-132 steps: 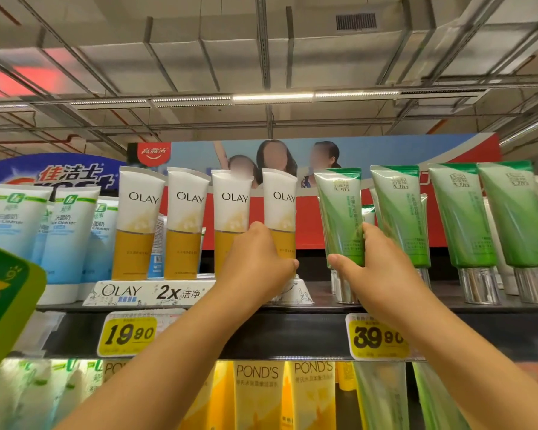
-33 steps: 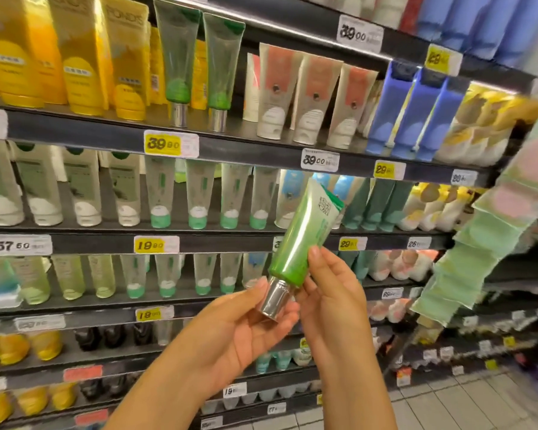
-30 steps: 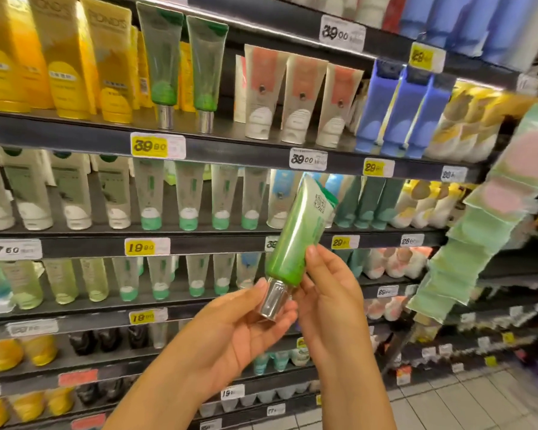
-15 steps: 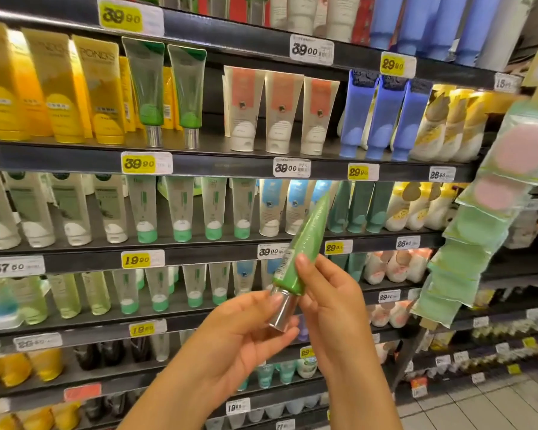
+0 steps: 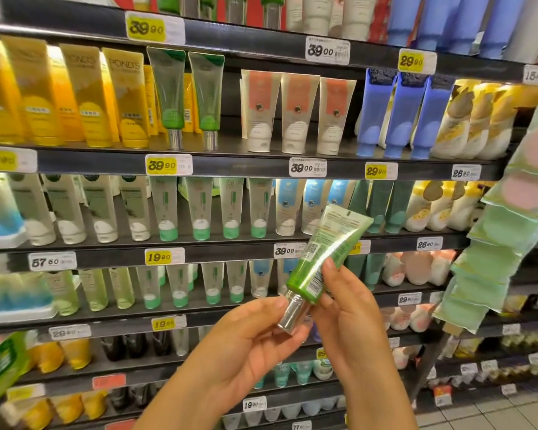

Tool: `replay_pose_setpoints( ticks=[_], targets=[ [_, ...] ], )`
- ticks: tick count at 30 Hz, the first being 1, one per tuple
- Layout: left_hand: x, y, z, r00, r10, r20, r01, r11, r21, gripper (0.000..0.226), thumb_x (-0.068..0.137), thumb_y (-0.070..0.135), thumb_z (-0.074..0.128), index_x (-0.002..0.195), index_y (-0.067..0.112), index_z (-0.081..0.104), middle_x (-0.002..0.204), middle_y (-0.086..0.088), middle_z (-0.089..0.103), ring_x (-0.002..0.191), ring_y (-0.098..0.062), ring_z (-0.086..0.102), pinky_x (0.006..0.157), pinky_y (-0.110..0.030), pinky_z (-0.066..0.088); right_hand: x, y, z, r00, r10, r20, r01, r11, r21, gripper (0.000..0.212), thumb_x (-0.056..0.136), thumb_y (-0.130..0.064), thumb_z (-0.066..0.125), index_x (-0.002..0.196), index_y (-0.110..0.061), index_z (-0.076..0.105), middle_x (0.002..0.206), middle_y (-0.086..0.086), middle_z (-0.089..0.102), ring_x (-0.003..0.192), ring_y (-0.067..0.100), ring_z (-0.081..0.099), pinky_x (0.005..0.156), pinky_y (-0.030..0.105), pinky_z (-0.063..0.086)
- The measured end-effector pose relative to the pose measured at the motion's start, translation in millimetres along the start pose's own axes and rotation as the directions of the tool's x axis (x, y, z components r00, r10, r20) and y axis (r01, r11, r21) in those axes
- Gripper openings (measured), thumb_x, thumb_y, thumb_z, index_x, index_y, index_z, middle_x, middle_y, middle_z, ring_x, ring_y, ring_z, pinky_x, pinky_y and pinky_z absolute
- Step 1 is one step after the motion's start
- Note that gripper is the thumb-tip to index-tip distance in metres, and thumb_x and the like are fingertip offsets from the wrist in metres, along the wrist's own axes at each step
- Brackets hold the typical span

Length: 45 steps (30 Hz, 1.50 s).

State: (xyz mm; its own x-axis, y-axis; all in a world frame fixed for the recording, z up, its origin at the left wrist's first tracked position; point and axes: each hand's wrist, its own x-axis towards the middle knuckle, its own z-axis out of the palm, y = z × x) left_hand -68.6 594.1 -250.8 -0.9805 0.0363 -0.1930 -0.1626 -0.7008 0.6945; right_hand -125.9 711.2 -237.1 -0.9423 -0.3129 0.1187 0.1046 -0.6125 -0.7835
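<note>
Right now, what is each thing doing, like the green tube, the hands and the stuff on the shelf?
green tube: tilted, cap end lowest, back label facing us, held off the shelf.
silver cap: on the tube.
left hand: holds the tube by its cap.
right hand: pinches the tube's lower body.
shelf tubes: standing upright on their caps.

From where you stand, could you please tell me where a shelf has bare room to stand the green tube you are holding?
The clearest bare strip for the green tube lies on the shelf between the two silver-capped green tubes and the peach-and-white tubes. The yellow POND'S tubes and the row below stand packed tube to tube.
</note>
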Motion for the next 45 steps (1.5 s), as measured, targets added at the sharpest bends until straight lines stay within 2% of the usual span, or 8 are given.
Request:
replay_pose_setpoints(
  ticks=[7, 15, 20, 25, 30, 33, 37, 45],
  targets=[
    [-5.1, -1.6, -4.9, 1.0, -0.001, -0.016, 0.001, 0.999, -0.039, 0.028, 0.066, 0.006, 0.067, 0.087, -0.013, 0.069, 0.097, -0.032, 0.067, 0.078, -0.033, 0.071, 0.057, -0.03, 0.058, -0.7, 9.8, 0.1, 0.997, -0.025, -0.08, 0.023, 0.999, -0.032, 0.032, 0.077, -0.022, 0.057, 0.101, -0.002, 0.063, 0.076, 0.007, 0.07, 0.07, 0.016, 0.066, 0.067, 0.029, 0.056],
    [-11.8, -2.7, -11.8, 0.999, -0.039, -0.006, 0.038, 0.997, -0.062, 0.033, 0.069, 0.01, 0.065, 0.091, -0.014, 0.068, 0.101, -0.035, 0.064, 0.076, -0.031, 0.07, 0.056, -0.031, 0.059, -6.1, 15.6, 4.3, 1.0, 0.003, 0.006, -0.003, 1.0, -0.013, 0.033, 0.08, -0.021, 0.052, 0.105, -0.001, 0.061, 0.078, 0.008, 0.069, 0.071, 0.016, 0.064, 0.066, 0.028, 0.058],
    [-15.6, -3.7, -20.7, 0.997, 0.024, -0.077, -0.021, 0.999, 0.035, 0.041, 0.066, 0.007, 0.067, 0.102, -0.011, 0.062, 0.087, -0.025, 0.069, 0.067, -0.025, 0.069, 0.056, -0.029, 0.058, -6.5, 19.6, 10.5, 0.998, 0.054, 0.013, -0.053, 0.998, -0.044, 0.034, 0.077, -0.025, 0.055, 0.1, 0.0, 0.058, 0.07, 0.009, 0.06, 0.055, 0.013, 0.056, 0.043, 0.021, 0.045],
    [-21.7, -0.4, -28.0, 0.983, 0.081, -0.166, -0.056, 0.987, 0.151, 0.041, 0.062, 0.005, 0.07, 0.101, -0.003, 0.062, 0.081, -0.018, 0.071, 0.068, -0.023, 0.07, 0.058, -0.03, 0.058, -2.7, 30.0, 14.9, 0.996, 0.075, 0.04, -0.07, 0.993, -0.098, 0.019, 0.075, -0.024, 0.061, 0.087, -0.01, 0.058, 0.065, 0.0, 0.056, 0.062, 0.01, 0.053, 0.063, 0.026, 0.046],
    [-24.7, 0.2, -36.0, 0.972, 0.129, -0.198, -0.088, 0.975, 0.203, 0.04, 0.061, 0.008, 0.072, 0.099, -0.003, 0.065, 0.084, -0.016, 0.073, 0.073, -0.021, 0.071, 0.063, -0.03, 0.059, -0.2, 37.6, 17.2, 0.996, 0.071, 0.051, -0.065, 0.993, -0.101, 0.025, 0.077, -0.023, 0.056, 0.093, -0.004, 0.061, 0.068, 0.003, 0.061, 0.066, 0.013, 0.057, 0.065, 0.028, 0.05],
    [-26.5, 3.1, -36.3, 0.987, 0.081, -0.136, -0.067, 0.992, 0.103, 0.024, 0.064, 0.012, 0.07, 0.082, -0.004, 0.074, 0.086, -0.021, 0.072, 0.074, -0.024, 0.071, 0.063, -0.029, 0.059, 1.5, 41.2, 18.4, 0.997, 0.074, 0.031, -0.074, 0.997, -0.026, 0.025, 0.083, -0.019, 0.051, 0.098, -0.001, 0.062, 0.075, 0.008, 0.066, 0.073, 0.017, 0.06, 0.071, 0.032, 0.05],
    [-27.9, 3.8, -36.8, 0.999, -0.018, -0.048, 0.017, 0.999, -0.032, 0.032, 0.069, 0.013, 0.068, 0.088, -0.012, 0.07, 0.093, -0.033, 0.067, 0.08, -0.033, 0.07, 0.066, -0.034, 0.059, 1.3, 41.7, 18.2, 0.994, 0.101, 0.042, -0.105, 0.99, 0.099, 0.032, 0.082, -0.018, 0.049, 0.109, -0.004, 0.061, 0.093, 0.014, 0.069, 0.084, 0.022, 0.064, 0.073, 0.033, 0.055],
    [-21.6, 0.7, -34.5, 0.996, 0.062, -0.062, -0.052, 0.988, 0.144, 0.025, 0.071, 0.009, 0.065, 0.091, -0.004, 0.073, 0.092, -0.022, 0.071, 0.079, -0.024, 0.071, 0.064, -0.029, 0.058, 4.1, 35.1, 11.6, 0.996, 0.05, 0.073, -0.053, 0.998, 0.029, 0.035, 0.079, -0.017, 0.051, 0.112, -0.006, 0.06, 0.092, 0.012, 0.068, 0.081, 0.019, 0.063, 0.072, 0.033, 0.055]
  ],
)
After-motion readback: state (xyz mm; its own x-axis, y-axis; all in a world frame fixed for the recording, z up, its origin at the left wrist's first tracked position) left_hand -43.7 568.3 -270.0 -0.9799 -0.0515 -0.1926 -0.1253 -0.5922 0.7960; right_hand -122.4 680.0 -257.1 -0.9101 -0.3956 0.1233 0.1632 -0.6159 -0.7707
